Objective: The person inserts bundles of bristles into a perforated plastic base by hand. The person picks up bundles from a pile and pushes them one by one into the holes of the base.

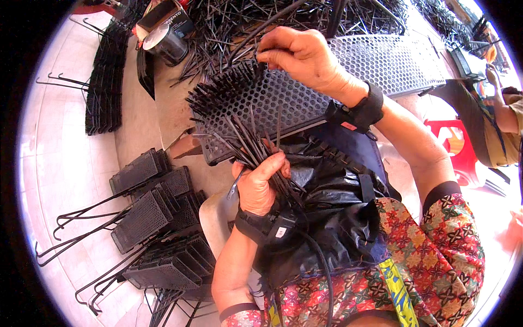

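Note:
A long dark perforated panel (381, 62) lies across in front of me, full of round holes. Short black strips (226, 90) stand up in dense rows out of its left part. My right hand (308, 57) is over the far edge of these rows, thumb and fingers pinched; a thin dark end, apparently one black strip, shows beneath the fingertips. Closer to me, my left hand (259, 188) grips a bundle of loose black strips (248, 139) fanning upward by the panel's near edge. A small metal piece (233, 191) juts out beside the left thumb.
Loose black strips (218, 27) are heaped behind the panel, beside a round tin (166, 43) and a box (163, 19). Stacked perforated black pans with long wire handles (144, 218) stand on the floor at left. A person (490, 114) works at far right near a red stool (455, 147).

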The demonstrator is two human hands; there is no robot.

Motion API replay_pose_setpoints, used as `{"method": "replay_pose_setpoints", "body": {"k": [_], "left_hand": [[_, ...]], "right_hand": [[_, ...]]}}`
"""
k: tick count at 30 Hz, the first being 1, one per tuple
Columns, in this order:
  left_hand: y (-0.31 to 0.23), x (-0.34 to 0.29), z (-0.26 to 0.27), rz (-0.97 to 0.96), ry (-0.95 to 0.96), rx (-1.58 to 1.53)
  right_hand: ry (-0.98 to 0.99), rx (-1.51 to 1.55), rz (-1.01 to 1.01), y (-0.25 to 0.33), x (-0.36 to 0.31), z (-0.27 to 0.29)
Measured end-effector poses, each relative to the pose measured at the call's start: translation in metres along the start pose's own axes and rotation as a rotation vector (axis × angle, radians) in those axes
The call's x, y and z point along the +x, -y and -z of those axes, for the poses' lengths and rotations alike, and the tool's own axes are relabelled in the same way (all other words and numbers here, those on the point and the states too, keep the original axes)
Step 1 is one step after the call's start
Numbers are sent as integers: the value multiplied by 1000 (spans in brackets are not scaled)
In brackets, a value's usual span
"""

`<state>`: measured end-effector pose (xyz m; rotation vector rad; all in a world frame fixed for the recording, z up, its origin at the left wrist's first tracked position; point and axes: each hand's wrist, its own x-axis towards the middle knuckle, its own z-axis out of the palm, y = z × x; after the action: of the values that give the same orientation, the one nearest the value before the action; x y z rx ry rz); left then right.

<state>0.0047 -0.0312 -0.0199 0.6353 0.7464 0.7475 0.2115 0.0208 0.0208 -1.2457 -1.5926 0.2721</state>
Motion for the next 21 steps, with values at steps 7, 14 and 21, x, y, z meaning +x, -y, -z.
{"method": "replay_pose_setpoints", "body": {"k": [7,14,21], "left_hand": [[2,1,-4,-23,3,50],[2,1,-1,-29,33,56],[1,2,-2,9,-12,-34]], "right_hand": [[82,-118,237,-4,16,-20],[108,-237,223,-6,11,-19],[83,-355,210,-1,8,-20]]}}
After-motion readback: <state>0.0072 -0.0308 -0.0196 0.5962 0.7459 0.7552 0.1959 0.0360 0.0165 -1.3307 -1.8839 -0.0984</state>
